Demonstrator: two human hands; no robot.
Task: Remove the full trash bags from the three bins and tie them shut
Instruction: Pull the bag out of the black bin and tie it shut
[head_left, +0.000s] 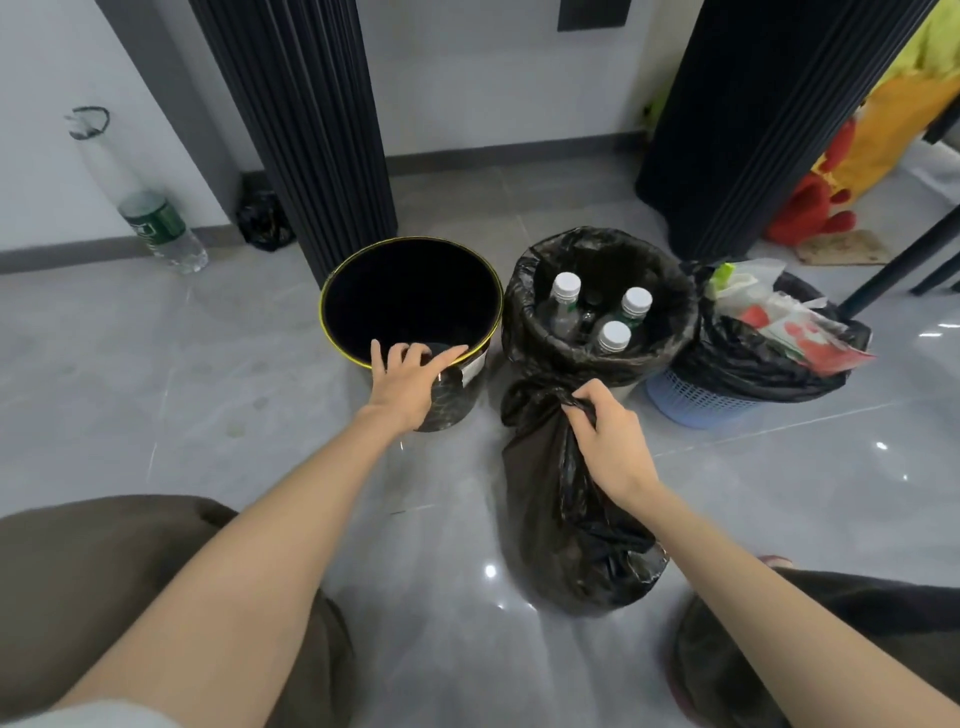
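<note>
A black bin with a yellow rim (332, 291) stands at the left with no bag in it. My left hand (408, 382) rests on its near rim, fingers spread. A tied black trash bag (561, 514) stands on the floor in front of the bins; my right hand (608, 431) grips its gathered neck just below the knot. The middle bin (597, 358) is lined with a black bag holding three white-capped bottles (613, 312). At the right, a blue basket bin (696, 405) has a black bag stuffed with paper and plastic waste (779, 317).
A plastic bottle (161, 228) leans on the wall at left, with a small black bag (265, 215) beside a dark fluted column (311, 130). A second column (753, 119), a red and yellow toy (831, 187) and a table leg (893, 280) are at the right. My knees frame the bottom.
</note>
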